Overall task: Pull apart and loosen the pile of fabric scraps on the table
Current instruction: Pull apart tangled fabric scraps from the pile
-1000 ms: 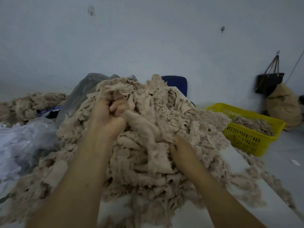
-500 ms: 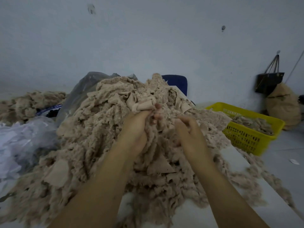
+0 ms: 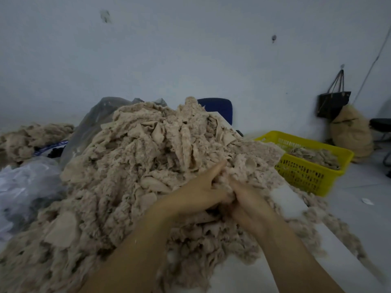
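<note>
Fabric scraps (image 3: 135, 182) rise in a beige pile on the white table (image 3: 249, 278), just ahead of both hands. Left hand (image 3: 198, 193) and right hand (image 3: 247, 199) meet at the pile's near right slope, each closed around a clump of scraps. Well to their right stands a yellow basket (image 3: 304, 176).

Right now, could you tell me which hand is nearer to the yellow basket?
The right hand. It grips scraps on the pile's right slope, the side facing the yellow basket; the left hand sits beside it, further from the basket.
</note>
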Demonstrator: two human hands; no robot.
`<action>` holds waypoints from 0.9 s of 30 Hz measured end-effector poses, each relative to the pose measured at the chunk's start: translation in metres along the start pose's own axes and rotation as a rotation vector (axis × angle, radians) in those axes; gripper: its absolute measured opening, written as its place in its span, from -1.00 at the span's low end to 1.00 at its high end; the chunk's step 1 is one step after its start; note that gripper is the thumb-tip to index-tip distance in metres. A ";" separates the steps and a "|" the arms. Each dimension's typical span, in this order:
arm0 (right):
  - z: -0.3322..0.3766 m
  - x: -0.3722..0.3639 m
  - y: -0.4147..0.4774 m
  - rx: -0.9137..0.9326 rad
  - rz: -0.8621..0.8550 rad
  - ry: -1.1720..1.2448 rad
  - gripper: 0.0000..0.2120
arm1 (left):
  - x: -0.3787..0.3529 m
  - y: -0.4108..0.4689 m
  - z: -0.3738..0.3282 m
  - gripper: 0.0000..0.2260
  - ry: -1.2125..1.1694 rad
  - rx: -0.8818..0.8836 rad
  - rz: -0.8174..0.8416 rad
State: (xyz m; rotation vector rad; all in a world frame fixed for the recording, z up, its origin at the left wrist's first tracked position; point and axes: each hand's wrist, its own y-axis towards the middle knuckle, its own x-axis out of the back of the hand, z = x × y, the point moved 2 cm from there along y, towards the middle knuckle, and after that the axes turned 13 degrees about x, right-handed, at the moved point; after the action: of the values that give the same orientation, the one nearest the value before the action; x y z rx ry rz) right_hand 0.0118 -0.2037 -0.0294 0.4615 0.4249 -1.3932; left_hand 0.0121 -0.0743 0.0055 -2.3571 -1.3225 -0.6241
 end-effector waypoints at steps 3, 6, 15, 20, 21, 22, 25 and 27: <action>0.026 0.025 0.006 0.223 -0.133 0.221 -0.85 | 0.020 -0.006 0.011 -0.52 -0.236 0.087 -0.176; 0.046 0.049 0.013 0.328 -0.400 0.526 -0.51 | 0.037 -0.009 0.037 -0.64 -0.098 0.287 -0.680; -0.017 -0.015 -0.004 0.363 0.133 -0.953 -0.67 | 0.025 -0.007 0.043 -0.69 -0.327 0.283 -0.585; -0.032 -0.028 -0.011 0.355 0.281 -0.911 -0.54 | 0.032 -0.008 0.023 -0.85 -1.060 0.297 -0.295; -0.031 -0.023 -0.010 0.315 0.245 -0.867 -0.52 | 0.035 -0.009 0.021 -0.80 -1.185 0.289 -0.250; -0.029 -0.019 -0.011 0.272 0.225 -0.827 -0.53 | 0.039 -0.010 0.022 -0.74 -1.306 0.262 -0.233; -0.026 -0.012 -0.017 0.195 0.238 -0.652 -0.48 | 0.054 -0.009 0.026 -0.60 -1.550 0.245 -0.342; -0.024 -0.013 -0.014 0.171 0.151 -0.563 -0.33 | 0.057 -0.008 0.032 -0.66 -1.637 0.293 -0.412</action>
State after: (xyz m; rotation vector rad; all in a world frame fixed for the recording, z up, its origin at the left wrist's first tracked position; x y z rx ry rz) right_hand -0.0042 -0.1810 -0.0434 0.2157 -0.1849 -1.3492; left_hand 0.0380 -0.0141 0.0109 -2.0833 -2.1587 1.6917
